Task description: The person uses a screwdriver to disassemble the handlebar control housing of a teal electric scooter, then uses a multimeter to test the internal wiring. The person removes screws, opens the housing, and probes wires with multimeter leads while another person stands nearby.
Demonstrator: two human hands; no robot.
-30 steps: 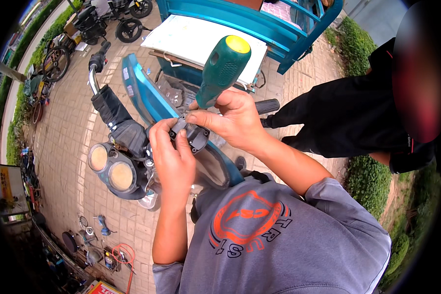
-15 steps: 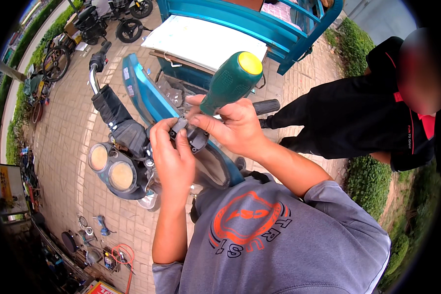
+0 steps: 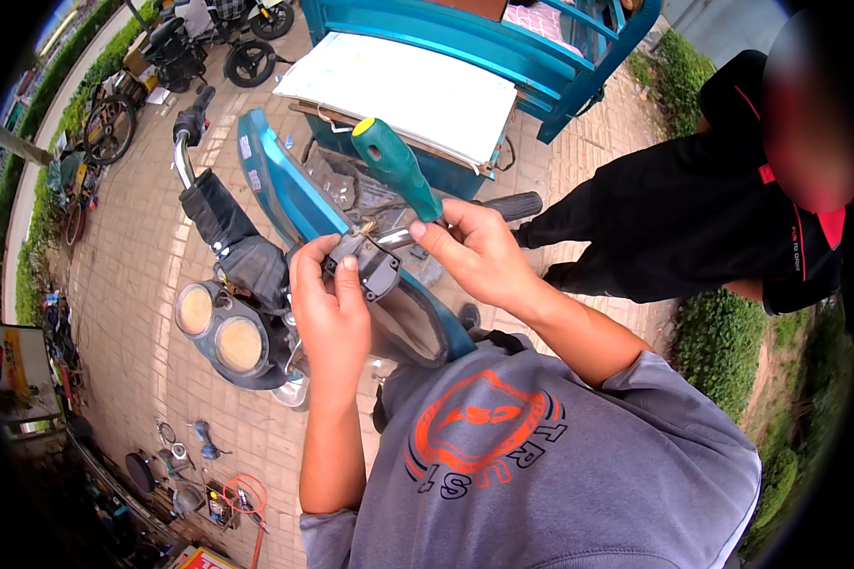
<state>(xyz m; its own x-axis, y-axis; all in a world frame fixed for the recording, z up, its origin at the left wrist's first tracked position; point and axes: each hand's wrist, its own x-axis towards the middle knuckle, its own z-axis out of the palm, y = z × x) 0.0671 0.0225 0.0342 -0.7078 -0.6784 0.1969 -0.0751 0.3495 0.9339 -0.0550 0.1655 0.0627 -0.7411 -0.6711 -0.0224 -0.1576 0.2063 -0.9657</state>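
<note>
My left hand (image 3: 330,308) pinches a dark grey plastic switch housing (image 3: 378,273) between thumb and fingers, beside a chrome handlebar tube (image 3: 396,239). Small screw holes show in the housing's face. In my right hand (image 3: 484,254) is a screwdriver (image 3: 396,169) with a green handle and yellow end, gripped low on the handle. It tilts up and to the left, its yellow end over the white board. My fingers hide the blade. Bare wire ends seem to stick out by the housing's top, too small to make out fully.
A three-wheeler's round twin headlights (image 3: 220,327) and black-sleeved left grip (image 3: 223,223) lie left of my hands. Beyond are its blue front panel (image 3: 280,171) and a white board (image 3: 399,95) on the blue cargo bed. A person in black (image 3: 674,218) stands at right. Tools (image 3: 218,503) lie lower left.
My right hand has drawn slightly away from the housing. The screwdriver has swung from leaning up-right to leaning up-left, exposing more of the housing and the chrome tube. My left hand keeps its hold.
</note>
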